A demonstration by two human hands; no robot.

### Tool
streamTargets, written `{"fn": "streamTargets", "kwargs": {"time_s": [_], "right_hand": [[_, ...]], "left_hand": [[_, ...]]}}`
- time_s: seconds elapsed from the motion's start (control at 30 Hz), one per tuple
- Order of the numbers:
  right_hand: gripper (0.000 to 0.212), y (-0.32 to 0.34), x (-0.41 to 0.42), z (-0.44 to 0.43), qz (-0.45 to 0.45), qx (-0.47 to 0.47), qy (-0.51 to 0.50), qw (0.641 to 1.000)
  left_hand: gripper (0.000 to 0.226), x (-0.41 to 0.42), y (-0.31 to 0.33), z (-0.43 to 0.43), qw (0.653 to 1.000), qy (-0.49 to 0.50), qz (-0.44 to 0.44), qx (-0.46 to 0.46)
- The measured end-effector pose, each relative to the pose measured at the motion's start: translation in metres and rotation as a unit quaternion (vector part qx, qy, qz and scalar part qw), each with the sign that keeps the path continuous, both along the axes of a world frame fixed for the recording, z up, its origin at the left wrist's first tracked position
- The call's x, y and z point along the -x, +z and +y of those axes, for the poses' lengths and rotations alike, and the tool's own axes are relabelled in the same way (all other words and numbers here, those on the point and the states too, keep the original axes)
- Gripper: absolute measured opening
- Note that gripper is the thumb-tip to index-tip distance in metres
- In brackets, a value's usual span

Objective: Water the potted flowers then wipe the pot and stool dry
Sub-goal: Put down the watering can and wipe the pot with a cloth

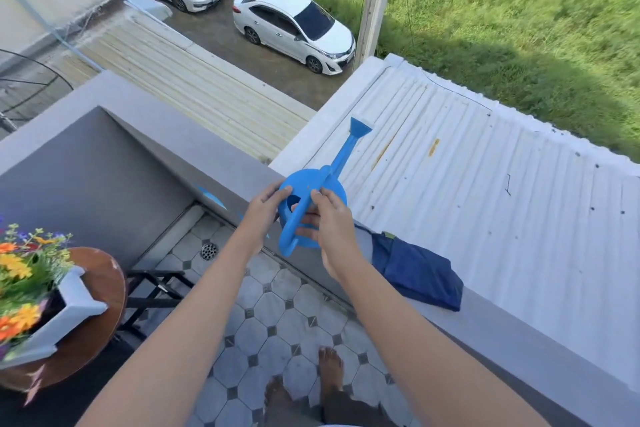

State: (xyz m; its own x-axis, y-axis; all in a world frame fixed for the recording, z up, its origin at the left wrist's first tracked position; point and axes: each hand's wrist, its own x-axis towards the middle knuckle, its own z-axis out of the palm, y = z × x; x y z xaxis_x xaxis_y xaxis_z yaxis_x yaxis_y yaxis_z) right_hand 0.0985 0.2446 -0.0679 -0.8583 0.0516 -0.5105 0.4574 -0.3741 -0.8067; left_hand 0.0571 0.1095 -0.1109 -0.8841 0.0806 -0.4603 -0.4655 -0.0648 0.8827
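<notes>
At the far left, on the round brown wooden stool [104, 284], the pale grey square pot [74, 302] of orange and yellow flowers [20, 274] waits, apparently unwatered. Mid-frame, over the grey parapet ledge [221, 163], the left hand [263, 210] cups the side of the blue plastic watering can [313, 201] while the right hand [329, 229] is closed around its handle. Best to keep it level and the spout up while carrying it left. The folded dark blue cloth [420, 276] lies on the ledge to the right.

Upstairs home balcony — tiled floor [277, 315] w/ drain [209, 251], parapet wall [194, 146], parked cars [294, 28] below.
</notes>
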Motion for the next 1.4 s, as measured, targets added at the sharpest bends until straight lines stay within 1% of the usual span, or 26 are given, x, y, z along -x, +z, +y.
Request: {"fn": "streamTargets", "kwargs": {"time_s": [0.13,0.27,0.33,0.4,0.47,0.53,0.63,0.7,0.77,0.83,0.87,0.9,0.93,0.97,1.0,1.03,1.1,1.17,1.23,1.3,1.33,1.4], "right_hand": [[0.022,0.001,-0.004,0.011,-0.011,-0.041,0.014,0.999],[0.011,-0.001,-0.014,0.031,0.003,-0.093,-0.009,0.996],[0.006,-0.004,-0.021,0.045,0.017,-0.119,-0.020,0.993],[0.005,-0.013,-0.029,0.064,0.040,-0.180,-0.019,0.983],[0.005,-0.029,-0.040,0.088,0.062,-0.273,0.000,0.960],[0.012,-0.048,-0.054,0.115,0.064,-0.350,0.013,0.935],[0.024,-0.072,-0.081,0.156,0.056,-0.431,0.035,0.900],[0.024,-0.088,-0.101,0.182,0.043,-0.485,0.042,0.872],[0.024,-0.101,-0.117,0.200,0.032,-0.511,0.054,0.857],[0.029,-0.108,-0.127,0.206,0.035,-0.518,0.089,0.850],[0.034,-0.110,-0.131,0.207,0.038,-0.519,0.104,0.847],[0.039,-0.110,-0.133,0.207,0.039,-0.520,0.114,0.846],[0.043,-0.111,-0.135,0.207,0.039,-0.519,0.116,0.846],[0.045,-0.111,-0.137,0.207,0.036,-0.517,0.115,0.847],[0.046,-0.112,-0.138,0.208,0.033,-0.516,0.114,0.848],[0.047,-0.114,-0.138,0.208,0.032,-0.517,0.115,0.847],[0.047,-0.116,-0.139,0.209,0.029,-0.522,0.117,0.844],[0.047,-0.115,-0.139,0.209,0.026,-0.526,0.116,0.842],[0.049,-0.116,-0.141,0.210,0.025,-0.525,0.119,0.843],[0.055,-0.114,-0.141,0.208,0.018,-0.516,0.120,0.848],[0.060,-0.113,-0.140,0.207,0.016,-0.512,0.119,0.851],[0.068,-0.110,-0.139,0.203,0.012,-0.518,0.125,0.846]], "left_hand": [[0.028,0.003,0.009,0.007,0.998,0.052,0.004,0.029],[0.034,0.004,0.020,0.014,0.992,0.096,0.022,0.078],[0.033,0.004,0.034,0.019,0.985,0.112,0.065,0.112],[0.032,0.003,0.049,0.025,0.973,0.121,0.126,0.152],[0.030,-0.002,0.065,0.036,0.956,0.116,0.197,0.184],[0.027,-0.012,0.078,0.052,0.934,0.100,0.273,0.208],[0.022,-0.034,0.089,0.088,0.894,0.041,0.387,0.223],[0.021,-0.049,0.081,0.116,0.883,-0.044,0.419,0.207],[0.022,-0.059,0.058,0.141,0.886,-0.141,0.397,0.196],[0.026,-0.065,0.021,0.154,0.891,-0.230,0.332,0.208],[0.030,-0.067,-0.001,0.158,0.886,-0.280,0.294,0.226],[0.035,-0.070,-0.022,0.161,0.866,-0.335,0.263,0.260],[0.041,-0.074,-0.041,0.162,0.831,-0.388,0.250,0.310],[0.047,-0.078,-0.057,0.164,0.787,-0.426,0.257,0.364],[0.052,-0.081,-0.070,0.165,0.749,-0.442,0.278,0.408],[0.054,-0.082,-0.077,0.166,0.725,-0.445,0.298,0.433],[0.054,-0.077,-0.079,0.168,0.707,-0.445,0.328,0.442],[0.048,-0.070,-0.078,0.168,0.691,-0.458,0.347,0.439],[0.037,-0.069,-0.078,0.171,0.667,-0.456,0.374,0.454],[0.023,-0.076,-0.081,0.177,0.634,-0.437,0.398,0.499],[0.019,-0.081,-0.083,0.180,0.626,-0.429,0.396,0.518],[0.015,-0.089,-0.081,0.185,0.644,-0.402,0.383,0.527]]}}
